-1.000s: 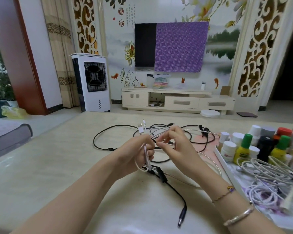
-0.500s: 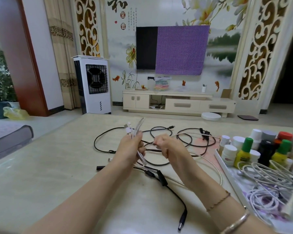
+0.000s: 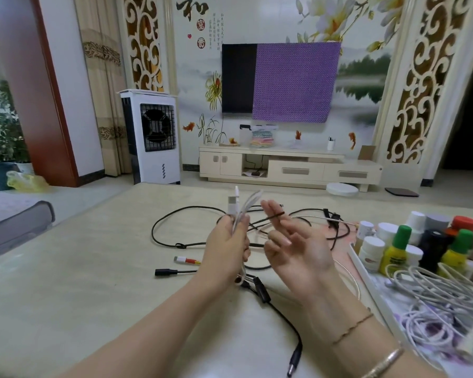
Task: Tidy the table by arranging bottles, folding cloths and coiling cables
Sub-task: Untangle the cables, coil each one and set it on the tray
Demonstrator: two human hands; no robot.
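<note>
My left hand (image 3: 225, 248) grips a folded white cable (image 3: 240, 207) upright above the table, its plugs sticking up past my fingers. My right hand (image 3: 295, 252) is beside it, palm turned up and fingers spread, with a thin dark tie (image 3: 273, 216) pinched at its fingertips. Under both hands black cables (image 3: 175, 244) lie tangled on the beige table (image 3: 80, 282). A black lead with a barrel plug (image 3: 294, 360) runs toward me. A white tray (image 3: 366, 279) on the right holds several bottles (image 3: 396, 251) and coiled white cables (image 3: 434, 296).
A black socket end (image 3: 165, 272) and a red-and-white plug (image 3: 184, 260) lie left of my left hand. A silver braided cable (image 3: 349, 276) curves by the tray. Beyond the table stand an air cooler (image 3: 150, 137) and a TV cabinet (image 3: 289, 167).
My left hand lifted the folded white cable upright. My right hand opened from a closed pinch on it and turned palm up, now holding only the thin dark tie.
</note>
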